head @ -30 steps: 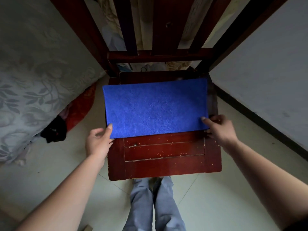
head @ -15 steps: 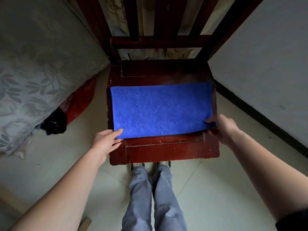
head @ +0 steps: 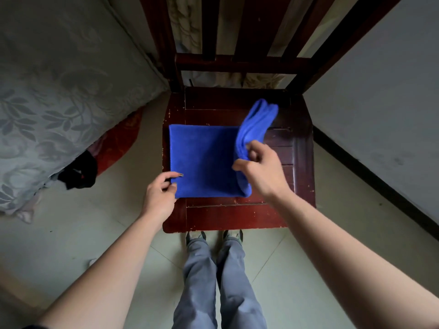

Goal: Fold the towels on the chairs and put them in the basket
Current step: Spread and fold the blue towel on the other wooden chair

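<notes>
Blue towel [head: 204, 160] on the chair [head: 237, 217] seat, right end lifted.

Far left I log a grey leaf-patterned bed cover [head: 59, 91], with a black cloth [head: 79, 170] on the floor at its lower edge. The left hand [head: 160, 193] pinches the towel's near-left corner between thumb and forefinger, at the seat's left edge. The towel's left part lies flat across the middle of the dark red wooden seat. Its right end is raised off the seat and arches upward. The right hand [head: 263, 172] grips that raised end, fingers curled round the doubled edge, above the seat's right half. Grey trouser legs [head: 213, 281] stand at the seat's front edge. On the right runs a pale wall [head: 380, 103] with dark skirting.
</notes>
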Action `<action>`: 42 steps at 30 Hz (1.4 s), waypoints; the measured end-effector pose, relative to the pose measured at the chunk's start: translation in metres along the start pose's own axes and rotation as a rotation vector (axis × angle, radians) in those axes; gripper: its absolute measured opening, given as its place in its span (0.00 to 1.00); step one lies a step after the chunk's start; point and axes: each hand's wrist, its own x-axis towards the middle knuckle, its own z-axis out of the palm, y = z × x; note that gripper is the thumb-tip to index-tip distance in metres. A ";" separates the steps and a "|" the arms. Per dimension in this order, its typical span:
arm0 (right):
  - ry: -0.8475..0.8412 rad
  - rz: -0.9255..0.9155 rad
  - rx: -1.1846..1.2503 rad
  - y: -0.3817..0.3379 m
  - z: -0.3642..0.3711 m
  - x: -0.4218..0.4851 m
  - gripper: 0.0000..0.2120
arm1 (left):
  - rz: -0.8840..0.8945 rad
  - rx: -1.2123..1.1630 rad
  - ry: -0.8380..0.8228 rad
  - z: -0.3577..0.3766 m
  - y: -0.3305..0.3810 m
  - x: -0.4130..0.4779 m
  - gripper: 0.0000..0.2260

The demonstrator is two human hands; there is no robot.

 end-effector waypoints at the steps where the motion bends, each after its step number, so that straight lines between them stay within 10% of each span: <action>1: -0.017 -0.010 -0.012 -0.005 0.010 -0.002 0.19 | -0.008 -0.010 -0.025 0.000 0.000 0.001 0.16; 19: -0.389 -0.083 -0.327 0.009 0.088 -0.009 0.14 | -0.269 -0.310 -0.092 -0.010 0.010 0.020 0.16; 30: 0.231 0.397 0.293 0.040 0.014 0.035 0.02 | -0.085 -0.031 0.078 -0.012 0.026 0.028 0.17; 34: 0.030 0.609 0.442 0.047 0.006 0.040 0.11 | -0.165 -0.098 0.064 -0.008 0.034 0.031 0.26; 42: -0.264 0.565 0.313 0.039 0.018 0.039 0.15 | -0.245 -0.168 -0.236 -0.016 0.040 0.032 0.05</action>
